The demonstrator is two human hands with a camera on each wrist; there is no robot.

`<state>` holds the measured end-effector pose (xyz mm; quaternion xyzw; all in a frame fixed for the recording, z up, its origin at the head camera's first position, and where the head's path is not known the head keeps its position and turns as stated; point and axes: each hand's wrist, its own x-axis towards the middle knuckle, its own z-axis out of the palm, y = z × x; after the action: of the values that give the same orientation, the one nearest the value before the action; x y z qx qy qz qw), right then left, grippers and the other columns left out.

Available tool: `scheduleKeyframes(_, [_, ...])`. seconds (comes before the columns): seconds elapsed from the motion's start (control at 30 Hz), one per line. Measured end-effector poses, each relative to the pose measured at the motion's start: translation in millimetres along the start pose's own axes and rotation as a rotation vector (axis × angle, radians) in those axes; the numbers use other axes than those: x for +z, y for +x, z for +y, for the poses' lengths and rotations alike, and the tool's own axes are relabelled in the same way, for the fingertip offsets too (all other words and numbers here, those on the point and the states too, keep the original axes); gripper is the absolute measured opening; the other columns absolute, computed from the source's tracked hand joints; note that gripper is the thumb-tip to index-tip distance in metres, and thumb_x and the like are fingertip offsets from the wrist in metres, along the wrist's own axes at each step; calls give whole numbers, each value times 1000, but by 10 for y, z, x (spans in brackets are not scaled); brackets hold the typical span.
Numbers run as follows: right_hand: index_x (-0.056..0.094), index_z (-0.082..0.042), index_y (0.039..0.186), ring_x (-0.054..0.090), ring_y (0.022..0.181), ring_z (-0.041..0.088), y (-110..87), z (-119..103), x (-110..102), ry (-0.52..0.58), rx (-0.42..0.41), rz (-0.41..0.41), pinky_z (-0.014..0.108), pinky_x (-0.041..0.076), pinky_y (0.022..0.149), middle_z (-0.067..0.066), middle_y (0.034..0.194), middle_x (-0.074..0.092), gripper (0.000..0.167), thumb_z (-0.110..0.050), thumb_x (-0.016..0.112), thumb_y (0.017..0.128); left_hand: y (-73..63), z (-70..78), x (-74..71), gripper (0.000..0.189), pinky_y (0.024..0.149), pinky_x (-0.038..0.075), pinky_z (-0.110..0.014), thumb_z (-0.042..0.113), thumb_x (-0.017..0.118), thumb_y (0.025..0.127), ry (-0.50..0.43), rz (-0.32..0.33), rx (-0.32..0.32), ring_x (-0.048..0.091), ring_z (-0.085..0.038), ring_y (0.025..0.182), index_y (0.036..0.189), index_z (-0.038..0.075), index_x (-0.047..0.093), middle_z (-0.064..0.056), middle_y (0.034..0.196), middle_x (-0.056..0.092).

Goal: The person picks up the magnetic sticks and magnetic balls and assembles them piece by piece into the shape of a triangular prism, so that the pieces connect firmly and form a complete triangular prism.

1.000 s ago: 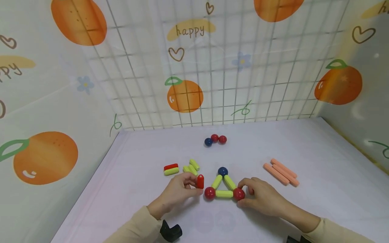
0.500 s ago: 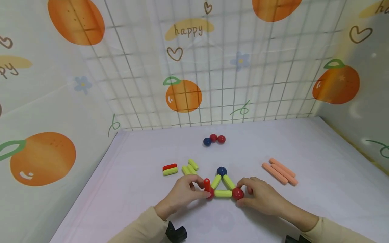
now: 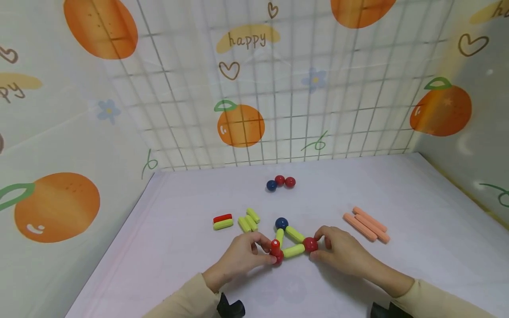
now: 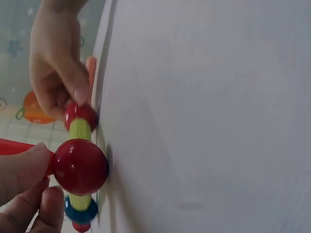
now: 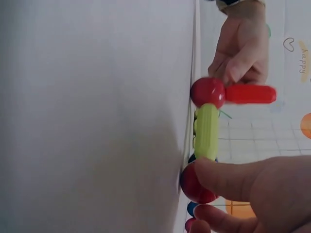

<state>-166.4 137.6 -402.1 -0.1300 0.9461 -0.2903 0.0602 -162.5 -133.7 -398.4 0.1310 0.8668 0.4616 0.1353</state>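
Observation:
A triangle of three yellow-green rods (image 3: 294, 251) and three balls lies on the table, with a blue ball (image 3: 281, 223) at its far corner. My left hand (image 3: 245, 252) pinches a short red rod (image 5: 251, 94) that stands upright on the left red ball (image 4: 80, 167). In the left wrist view the rod's end meets that ball. The thumb and fingers of my right hand (image 3: 343, 250) hold the right red ball (image 3: 310, 244) from its right side.
Left of the triangle lie several yellow-green rods (image 3: 248, 223) and a red rod (image 3: 222, 218) beside another yellow-green one. Three orange rods (image 3: 365, 224) are at the right. Two red balls and a blue ball (image 3: 271, 185) sit farther back, before a grid-covered wall (image 3: 191, 110).
My left hand has moved right and set the red rod onto the left ball. The triangle has turned slightly, its right corner shifting away and its left corner nearer.

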Motion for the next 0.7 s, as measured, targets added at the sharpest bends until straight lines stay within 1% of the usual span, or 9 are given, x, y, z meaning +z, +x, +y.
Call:
scheduleKeyframes(0.17, [65, -16, 87, 45, 65, 13, 62, 11, -2, -23, -3, 30, 23, 35, 55, -1, 71, 51, 17, -26, 78, 82, -59, 44, 80, 18, 52, 33, -19, 18, 77, 84, -60, -66, 14, 44, -12, 60, 102, 18, 74, 3, 91, 67])
scheduleKeyframes(0.23, [68, -16, 86, 45, 65, 13, 75, 14, -2, -17, -13, 36, 23, 35, 55, -1, 72, 51, 12, -24, 76, 84, -79, 73, 118, 19, 53, 33, -18, 16, 76, 85, -86, -106, 24, 44, -11, 61, 104, 18, 75, 3, 92, 68])
scheduleKeyframes(0.3, [71, -16, 90, 45, 66, 13, 84, 14, -4, -10, -21, 44, 23, 35, 55, -2, 72, 51, 9, -23, 75, 85, -96, 92, 146, 23, 56, 36, -17, 15, 75, 86, -108, -166, 50, 46, -9, 64, 108, 18, 75, 2, 95, 68])
scheduleKeyframes(0.37, [74, -15, 94, 45, 66, 13, 95, 16, -11, -7, -35, 52, 23, 36, 56, -2, 73, 51, 10, -21, 74, 86, -106, 105, 150, 27, 59, 39, -17, 15, 75, 87, -99, -209, 87, 48, -7, 68, 113, 19, 74, 1, 98, 69])
scheduleKeyframes(0.43, [75, -14, 99, 45, 66, 13, 107, 19, -21, -7, -49, 56, 22, 36, 56, -2, 73, 52, 13, -20, 73, 87, -102, 101, 126, 31, 64, 42, -17, 17, 74, 87, -13, -176, 144, 51, -7, 74, 118, 20, 72, 0, 102, 67])
scheduleKeyframes(0.5, [76, -15, 103, 44, 66, 12, 125, 24, -32, -6, -64, 54, 22, 35, 56, -2, 73, 51, 16, -18, 72, 87, -86, 79, 81, 36, 70, 45, -20, 19, 75, 87, 133, -73, 189, 55, -9, 82, 122, 21, 69, 0, 106, 64])
scheduleKeyframes(0.6, [76, -17, 109, 43, 64, 12, 161, 33, -44, 3, -75, 38, 21, 33, 55, -1, 71, 50, 22, -16, 72, 88, -55, 21, 4, 41, 78, 49, -27, 19, 77, 84, 363, 90, 196, 59, -16, 94, 124, 19, 67, -1, 110, 59])
scheduleKeyframes(0.63, [75, -18, 111, 43, 64, 13, 177, 35, -44, 10, -77, 30, 21, 33, 54, -1, 70, 49, 24, -16, 72, 88, -47, -2, -15, 42, 80, 49, -29, 18, 78, 83, 410, 114, 191, 60, -18, 96, 123, 18, 67, -1, 111, 58])
scheduleKeyframes(0.7, [75, -21, 113, 42, 63, 13, 213, 38, -43, 19, -76, 11, 21, 32, 54, -1, 69, 48, 26, -17, 72, 87, -36, -44, -42, 41, 82, 49, -31, 17, 79, 81, 467, 124, 181, 61, -18, 99, 121, 16, 68, -2, 110, 59])
